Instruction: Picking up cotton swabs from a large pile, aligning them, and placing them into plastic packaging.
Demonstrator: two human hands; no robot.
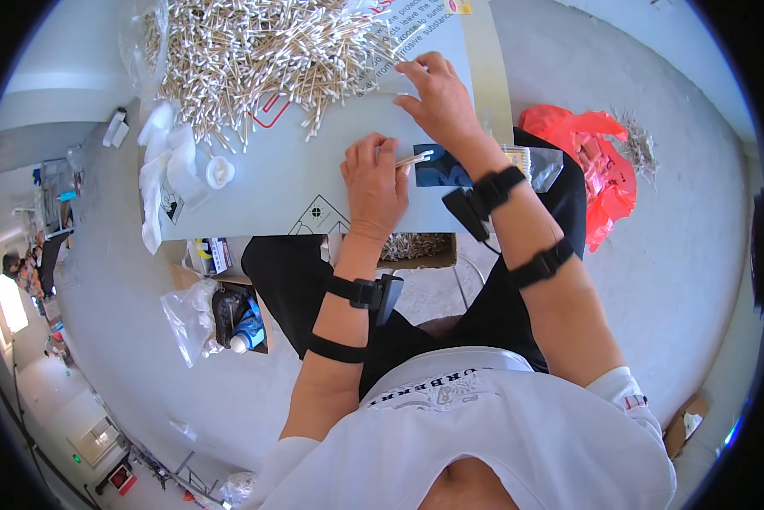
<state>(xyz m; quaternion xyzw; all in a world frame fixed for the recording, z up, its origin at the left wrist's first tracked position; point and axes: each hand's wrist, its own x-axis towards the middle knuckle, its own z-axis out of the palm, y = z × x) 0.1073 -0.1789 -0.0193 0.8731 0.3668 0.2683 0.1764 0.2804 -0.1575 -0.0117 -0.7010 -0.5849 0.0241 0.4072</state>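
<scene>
Near edge of tabletop (263, 183): left hand (373, 187), grip pinched on a small bundle of cotton swabs (416, 158) pointing right. Just right of it, a dark blue packet (440, 172) lies flat, with a clear packed bag (535, 163) beside it. Farther, right hand (437, 98) reaches to the pile edge, fingers pressed down on loose swabs; grip not clearly closed, cannot tell. Far left: big swab pile (254, 51). Left: small white round lid (220, 172), white plastic bags (163, 161). Right on floor: red bag (599, 166).
</scene>
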